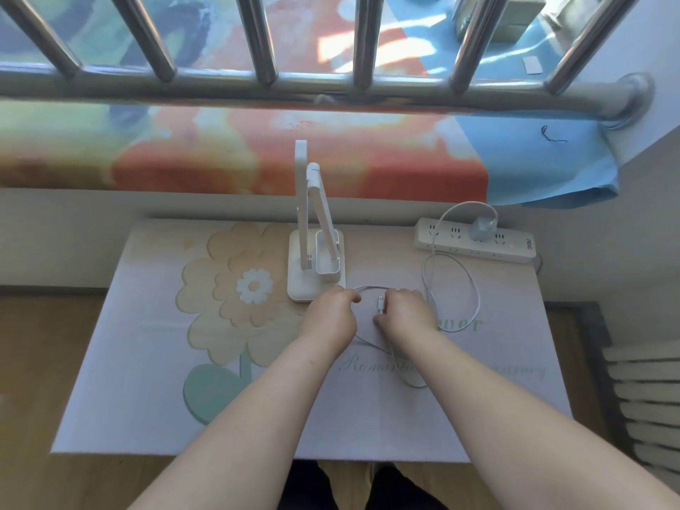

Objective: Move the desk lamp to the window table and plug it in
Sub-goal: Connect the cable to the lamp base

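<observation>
A white folding desk lamp [316, 259] stands upright on the window table [147, 380], on its flower-print cover. A white cable [474, 285] loops from a small adapter [484, 226] plugged into the white power strip [474, 239] at the table's back right. My right hand [403, 312] pinches the cable's white connector [380, 303], held just right of the lamp's base. My left hand [331, 312] is curled beside the base's front corner, fingers on the thin cable near the connector.
A metal window railing [331, 93] runs across above a colourful cloth-covered sill [257, 156]. Wooden floor lies left and right of the table. Stacked pale slats [644, 399] sit at the far right.
</observation>
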Tool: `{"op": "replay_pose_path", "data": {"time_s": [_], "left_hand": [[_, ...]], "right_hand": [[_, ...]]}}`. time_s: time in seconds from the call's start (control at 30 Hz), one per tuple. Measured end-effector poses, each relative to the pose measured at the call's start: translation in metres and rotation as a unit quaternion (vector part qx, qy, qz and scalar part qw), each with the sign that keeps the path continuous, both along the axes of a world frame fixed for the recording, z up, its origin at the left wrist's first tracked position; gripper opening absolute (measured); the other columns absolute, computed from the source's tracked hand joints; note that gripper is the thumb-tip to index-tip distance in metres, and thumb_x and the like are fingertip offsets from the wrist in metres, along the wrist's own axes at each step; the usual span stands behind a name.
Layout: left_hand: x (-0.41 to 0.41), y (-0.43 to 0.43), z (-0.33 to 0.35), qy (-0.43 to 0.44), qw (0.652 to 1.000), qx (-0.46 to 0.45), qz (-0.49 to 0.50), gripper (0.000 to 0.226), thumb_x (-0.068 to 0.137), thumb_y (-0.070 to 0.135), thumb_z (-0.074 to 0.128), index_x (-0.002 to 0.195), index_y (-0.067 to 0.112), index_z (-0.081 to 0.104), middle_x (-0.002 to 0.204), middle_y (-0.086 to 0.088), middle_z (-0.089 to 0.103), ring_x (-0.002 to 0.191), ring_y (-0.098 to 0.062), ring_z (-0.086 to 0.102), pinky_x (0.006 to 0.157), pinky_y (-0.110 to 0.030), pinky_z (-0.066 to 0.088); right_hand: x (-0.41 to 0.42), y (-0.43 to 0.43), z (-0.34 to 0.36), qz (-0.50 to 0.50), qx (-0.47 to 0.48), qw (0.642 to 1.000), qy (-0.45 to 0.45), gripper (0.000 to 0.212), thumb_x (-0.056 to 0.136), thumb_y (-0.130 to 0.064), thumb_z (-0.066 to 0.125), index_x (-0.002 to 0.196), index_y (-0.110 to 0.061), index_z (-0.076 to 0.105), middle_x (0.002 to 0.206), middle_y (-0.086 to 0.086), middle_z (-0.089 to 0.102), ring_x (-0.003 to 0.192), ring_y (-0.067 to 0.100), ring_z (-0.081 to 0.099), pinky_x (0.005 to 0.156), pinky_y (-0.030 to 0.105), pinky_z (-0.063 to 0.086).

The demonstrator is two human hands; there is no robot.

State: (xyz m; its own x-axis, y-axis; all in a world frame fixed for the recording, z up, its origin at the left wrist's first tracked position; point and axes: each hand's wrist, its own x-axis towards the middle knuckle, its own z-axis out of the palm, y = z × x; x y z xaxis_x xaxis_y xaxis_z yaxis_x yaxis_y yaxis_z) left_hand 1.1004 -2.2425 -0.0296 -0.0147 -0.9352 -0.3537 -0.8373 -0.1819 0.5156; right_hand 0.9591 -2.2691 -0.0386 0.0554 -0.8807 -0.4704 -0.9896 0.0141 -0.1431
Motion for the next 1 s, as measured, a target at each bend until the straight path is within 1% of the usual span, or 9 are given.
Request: {"op": "replay_pose_path", "data": {"time_s": [0.2, 0.4, 0.5, 0.63, 0.73, 0.8, 0.93, 0.97, 1.0], "left_hand": [[0.000, 0.001, 0.000, 0.002, 1.000, -0.011, 0.001, 0.047, 0.086, -0.003, 0.041, 0.123, 0.017, 0.062, 0.125, -0.002, 0.061, 0.118, -0.023, 0.054, 0.092, -0.030, 0.044], [0.000, 0.002, 0.006, 0.018, 0.999, -0.029, 0.036, 0.041, 0.089, 0.001, 0.040, 0.118, 0.017, 0.065, 0.125, -0.001, 0.061, 0.117, -0.021, 0.054, 0.089, -0.028, 0.042], [0.002, 0.001, 0.012, 0.035, 0.996, -0.030, 0.071, 0.039, 0.091, 0.003, 0.041, 0.118, 0.017, 0.065, 0.127, -0.001, 0.059, 0.117, -0.020, 0.054, 0.089, -0.027, 0.041], [0.007, 0.000, 0.024, 0.076, 0.987, -0.035, 0.135, 0.039, 0.089, 0.003, 0.041, 0.117, 0.017, 0.065, 0.128, 0.002, 0.060, 0.118, -0.019, 0.054, 0.089, -0.024, 0.040], [0.012, -0.002, 0.033, 0.096, 0.979, -0.033, 0.176, 0.038, 0.089, 0.006, 0.042, 0.115, 0.017, 0.066, 0.122, 0.000, 0.062, 0.112, -0.021, 0.057, 0.090, -0.029, 0.046], [0.015, -0.004, 0.037, 0.111, 0.971, -0.030, 0.210, 0.033, 0.087, 0.007, 0.043, 0.107, 0.018, 0.068, 0.112, 0.000, 0.065, 0.101, -0.022, 0.060, 0.082, -0.032, 0.050], [0.022, -0.006, 0.041, 0.119, 0.950, -0.013, 0.289, 0.009, 0.082, 0.017, 0.054, 0.089, 0.018, 0.060, 0.092, 0.002, 0.063, 0.082, -0.022, 0.060, 0.063, -0.028, 0.045], [0.023, -0.006, 0.043, 0.118, 0.945, -0.008, 0.306, 0.009, 0.080, 0.022, 0.057, 0.088, 0.018, 0.056, 0.091, 0.002, 0.060, 0.081, -0.022, 0.058, 0.060, -0.029, 0.043], [0.025, -0.007, 0.044, 0.113, 0.941, -0.002, 0.319, 0.018, 0.078, 0.028, 0.062, 0.089, 0.017, 0.053, 0.093, 0.002, 0.057, 0.082, -0.022, 0.057, 0.061, -0.030, 0.042]], "right_hand": [[0.003, -0.002, 0.002, -0.004, 0.018, 1.000, 0.011, 0.028, 0.090, -0.016, 0.049, 0.116, -0.009, 0.057, 0.121, 0.013, 0.059, 0.117, 0.030, 0.048, 0.088, 0.033, 0.042], [0.004, 0.001, 0.007, -0.050, 0.048, 0.997, -0.018, 0.020, 0.090, -0.024, 0.052, 0.102, -0.011, 0.061, 0.110, 0.011, 0.065, 0.102, 0.030, 0.060, 0.070, 0.028, 0.041], [0.004, 0.000, 0.013, -0.072, 0.054, 0.994, -0.057, 0.020, 0.083, -0.019, 0.053, 0.102, -0.014, 0.057, 0.109, 0.009, 0.065, 0.099, 0.029, 0.060, 0.068, 0.027, 0.039], [0.003, -0.004, 0.025, -0.087, 0.044, 0.989, -0.113, 0.009, 0.078, -0.016, 0.052, 0.086, -0.018, 0.049, 0.100, 0.009, 0.065, 0.091, 0.030, 0.059, 0.065, 0.028, 0.037], [0.004, -0.008, 0.033, -0.092, 0.037, 0.987, -0.128, 0.006, 0.078, -0.018, 0.051, 0.084, -0.019, 0.049, 0.089, 0.006, 0.062, 0.082, 0.028, 0.055, 0.062, 0.029, 0.038], [0.005, -0.012, 0.037, -0.104, 0.038, 0.984, -0.138, 0.006, 0.080, -0.019, 0.051, 0.085, -0.020, 0.050, 0.084, 0.004, 0.060, 0.081, 0.029, 0.057, 0.062, 0.028, 0.038], [0.005, -0.019, 0.041, -0.106, 0.044, 0.984, -0.138, 0.015, 0.085, -0.018, 0.052, 0.095, -0.018, 0.063, 0.094, 0.008, 0.067, 0.089, 0.031, 0.062, 0.065, 0.027, 0.041], [0.005, -0.021, 0.041, -0.107, 0.044, 0.983, -0.142, 0.016, 0.085, -0.017, 0.052, 0.095, -0.018, 0.065, 0.095, 0.009, 0.069, 0.089, 0.031, 0.063, 0.064, 0.027, 0.043], [0.004, -0.022, 0.041, -0.108, 0.045, 0.982, -0.148, 0.017, 0.086, -0.017, 0.052, 0.096, -0.018, 0.066, 0.095, 0.010, 0.069, 0.088, 0.031, 0.063, 0.064, 0.027, 0.043]]}}
